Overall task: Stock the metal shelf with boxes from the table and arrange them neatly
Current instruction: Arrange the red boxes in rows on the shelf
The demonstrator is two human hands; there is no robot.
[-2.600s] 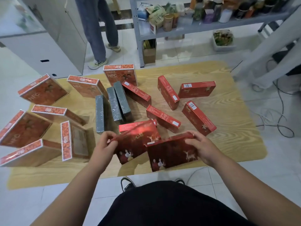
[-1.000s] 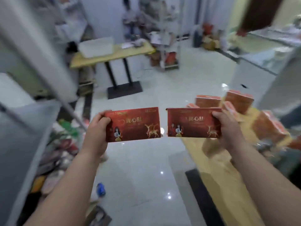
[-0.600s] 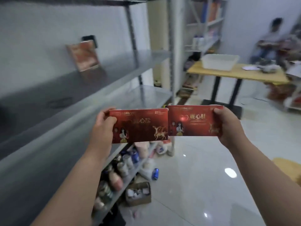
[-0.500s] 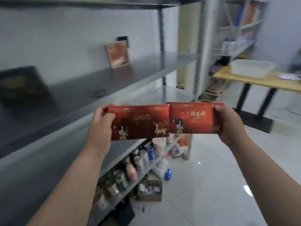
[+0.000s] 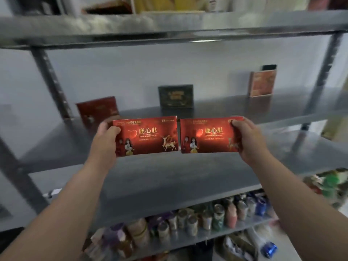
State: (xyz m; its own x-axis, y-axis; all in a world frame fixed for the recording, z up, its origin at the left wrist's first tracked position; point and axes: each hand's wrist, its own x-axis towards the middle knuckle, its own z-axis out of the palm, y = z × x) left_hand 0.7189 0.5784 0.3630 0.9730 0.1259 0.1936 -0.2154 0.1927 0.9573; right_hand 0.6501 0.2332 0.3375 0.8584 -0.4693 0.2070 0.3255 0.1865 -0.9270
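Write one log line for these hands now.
left hand: holds flat red cardboard box | right hand: holds second flat red cardboard box | where: side by side before grey metal shelf | placed: no

Arms: both stretched forward, bare; left hand (image 5: 105, 137) gripped left box (image 5: 148, 137) by its outer end; right hand (image 5: 249, 140) gripped right box (image 5: 207, 136) likewise.
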